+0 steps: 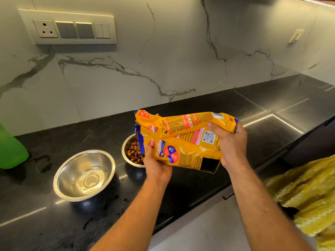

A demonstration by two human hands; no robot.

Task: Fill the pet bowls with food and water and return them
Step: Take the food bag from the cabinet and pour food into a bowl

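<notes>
A yellow pet food bag (183, 140) lies tilted on its side above the black counter, its torn mouth pointing left. My left hand (156, 167) grips its lower edge near the mouth. My right hand (229, 144) holds the bag's bottom end, thumb on top. Under the mouth stands a steel bowl (126, 142) holding brown kibble (133, 153); the bag hides its right half. A second steel bowl (84, 175), to the left, holds clear water.
The black counter (199, 185) runs along a marble wall, with water drops and wet patches near the bowls. A green object (10, 151) stands at the far left. A switch panel (72, 27) is on the wall. Yellow fabric (308, 196) hangs at the right.
</notes>
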